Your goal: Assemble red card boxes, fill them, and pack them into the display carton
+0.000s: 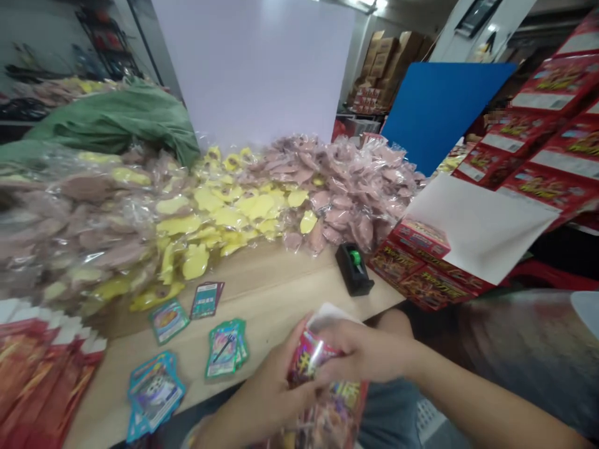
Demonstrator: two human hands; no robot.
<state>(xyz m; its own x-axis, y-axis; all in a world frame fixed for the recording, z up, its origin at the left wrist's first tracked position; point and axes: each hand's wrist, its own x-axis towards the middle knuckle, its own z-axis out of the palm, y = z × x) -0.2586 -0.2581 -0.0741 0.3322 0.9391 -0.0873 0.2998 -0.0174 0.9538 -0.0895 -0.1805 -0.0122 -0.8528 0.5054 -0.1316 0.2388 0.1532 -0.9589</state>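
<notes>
My left hand (289, 381) is wrapped round the left side of a red printed carton (344, 411) above my lap. My right hand (358, 350) grips the carton's top end from the right, by a white flap (330, 312). Between my hands a shiny, colourful printed surface shows; whether it is the carton's own wall or a packet at its mouth, I cannot tell. Left of my hands, trading cards lie on the table: a green-edged stack (222, 352), a blue-edged stack (156, 393), a single-looking card (169, 321) and a small pair (204, 300).
A black tape dispenser (353, 268) stands on the wooden table (281, 280). Heaps of bagged yellow pieces (229, 212) and bagged pink pieces (337, 181) cover the back. Flattened red cartons (42, 374) lie at left. Red boxes (538, 137) are stacked at right.
</notes>
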